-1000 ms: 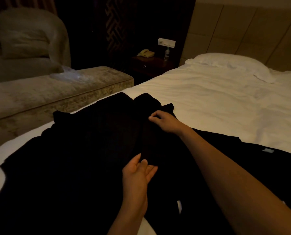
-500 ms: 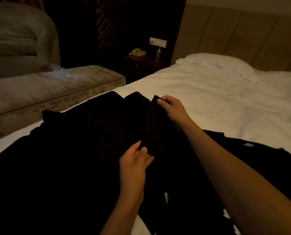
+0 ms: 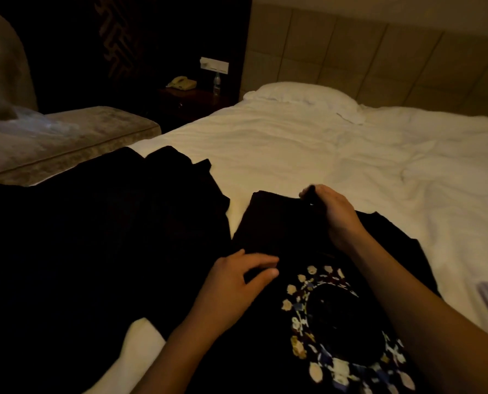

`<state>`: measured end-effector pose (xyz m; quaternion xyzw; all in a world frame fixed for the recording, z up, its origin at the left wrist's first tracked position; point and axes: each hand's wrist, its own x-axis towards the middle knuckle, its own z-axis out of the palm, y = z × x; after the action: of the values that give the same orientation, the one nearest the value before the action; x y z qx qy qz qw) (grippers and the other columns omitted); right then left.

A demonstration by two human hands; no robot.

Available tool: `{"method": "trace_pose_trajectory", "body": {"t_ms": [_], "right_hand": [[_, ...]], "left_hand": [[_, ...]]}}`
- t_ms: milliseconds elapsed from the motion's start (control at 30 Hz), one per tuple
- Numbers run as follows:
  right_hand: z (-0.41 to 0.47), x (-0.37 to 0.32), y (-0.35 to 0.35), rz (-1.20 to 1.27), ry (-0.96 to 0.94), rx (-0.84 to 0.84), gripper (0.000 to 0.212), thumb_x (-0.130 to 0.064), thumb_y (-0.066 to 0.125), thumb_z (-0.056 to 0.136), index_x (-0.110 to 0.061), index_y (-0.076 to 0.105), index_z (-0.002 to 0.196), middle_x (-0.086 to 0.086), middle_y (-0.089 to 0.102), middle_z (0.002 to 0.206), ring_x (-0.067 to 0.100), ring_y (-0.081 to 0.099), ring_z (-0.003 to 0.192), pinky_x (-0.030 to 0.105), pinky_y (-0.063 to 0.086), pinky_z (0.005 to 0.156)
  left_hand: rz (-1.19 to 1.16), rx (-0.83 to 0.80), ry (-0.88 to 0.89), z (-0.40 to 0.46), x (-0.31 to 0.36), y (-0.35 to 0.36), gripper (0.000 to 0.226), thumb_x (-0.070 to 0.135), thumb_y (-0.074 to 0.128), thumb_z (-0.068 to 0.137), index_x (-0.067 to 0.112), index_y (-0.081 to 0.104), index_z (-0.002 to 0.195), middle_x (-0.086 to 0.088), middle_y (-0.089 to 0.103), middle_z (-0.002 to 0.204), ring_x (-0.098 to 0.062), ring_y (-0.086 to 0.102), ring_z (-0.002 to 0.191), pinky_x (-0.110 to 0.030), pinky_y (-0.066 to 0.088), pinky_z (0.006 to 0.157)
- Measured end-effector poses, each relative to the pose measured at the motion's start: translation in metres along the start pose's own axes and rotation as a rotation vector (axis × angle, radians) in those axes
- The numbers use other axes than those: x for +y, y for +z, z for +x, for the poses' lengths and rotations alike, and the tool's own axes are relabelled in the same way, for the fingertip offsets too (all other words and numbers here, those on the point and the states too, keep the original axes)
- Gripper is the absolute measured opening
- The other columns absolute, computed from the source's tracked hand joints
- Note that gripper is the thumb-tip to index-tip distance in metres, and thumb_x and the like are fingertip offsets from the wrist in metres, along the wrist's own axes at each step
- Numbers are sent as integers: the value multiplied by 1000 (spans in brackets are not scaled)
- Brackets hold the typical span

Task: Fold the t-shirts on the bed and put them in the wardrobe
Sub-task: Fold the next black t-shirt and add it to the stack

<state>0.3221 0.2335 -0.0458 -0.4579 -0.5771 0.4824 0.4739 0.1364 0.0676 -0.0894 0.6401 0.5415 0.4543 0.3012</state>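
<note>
matt black cloth t-shirt (image 3: pixel 268 220), creased white sheet (image 3: pixel 308 143)

Two t-shirts lay on bed (image 3: pixel 308 143): plain t-shirt (image 3: pixel 100 251) left, printed t-shirt (image 3: pixel 322 322) right, just beside it. Pillow (image 3: pixel 302 93) sat behind at headboard (image 3: pixel 365 52). Nightstand (image 3: pixel 191 100) w/ phone (image 3: pixel 181 83) stood behind-left; bench (image 3: pixel 66 135) left of bed.
</note>
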Motion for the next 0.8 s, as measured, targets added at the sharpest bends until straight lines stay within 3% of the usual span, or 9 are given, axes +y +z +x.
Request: {"method": "trace_pose_trajectory", "body": {"t_ms": [100,200,267,400,533,667,733,800], "right_hand": [[-1,20,-27,-132,80,-23,33,-30,40,103,-22,71,96,-1,71,107,18,61,109,35,45,93],[8,28,-26,-322,114,-45,26,-33,44,102,-24,69,103,-3,68,112,16,59,113,32,44,94],[19,32,-11,-500,59,-64,23,-31,52,99,-20,67,113,-1,65,119,19,58,116,30,44,95],[51,46,35,-813,50,-125,52,-44,56,96,-9,55,135,8,59,131,25,55,119,32,43,94],[82,61,69,-862,179,-119,61,-60,54,89,-5,59,114,8,65,105,21,60,86,31,43,67],[100,73,83,-878,230,-162,51,-55,59,89,-5,63,100,7,63,95,23,60,83,30,44,69],[104,70,83,-901,238,-171,42,-47,62,90,-7,57,78,6,59,79,21,57,70,29,39,58],[109,65,82,-818,238,-141,47,-37,64,92,-10,42,61,4,45,61,17,45,54,28,31,49]], "left_hand": [[138,8,-15,0,-8,5,29,41,55,95,40,62,124,36,53,118,28,36,113,3,16,99],[297,30,-120,2,-27,2,47,45,45,99,31,44,144,12,42,147,3,31,134,-13,24,107],[362,-9,-190,2,-40,2,54,48,39,100,29,32,151,7,32,156,-7,26,142,-23,21,113],[479,-28,-208,1,-55,10,61,55,27,100,35,12,155,9,15,162,-10,14,147,-26,7,117],[532,-7,-171,2,-63,13,63,58,17,97,37,4,155,13,11,162,-3,7,147,-25,-1,119],[529,7,-136,1,-65,13,62,63,1,94,41,-7,150,16,11,161,3,4,145,-21,-6,118],[535,13,-124,1,-65,14,67,66,-9,83,44,-12,146,17,10,161,4,3,145,-21,-7,117],[520,23,-143,0,-68,15,71,67,-11,80,45,-12,148,17,7,161,2,2,146,-21,-8,117]]}}
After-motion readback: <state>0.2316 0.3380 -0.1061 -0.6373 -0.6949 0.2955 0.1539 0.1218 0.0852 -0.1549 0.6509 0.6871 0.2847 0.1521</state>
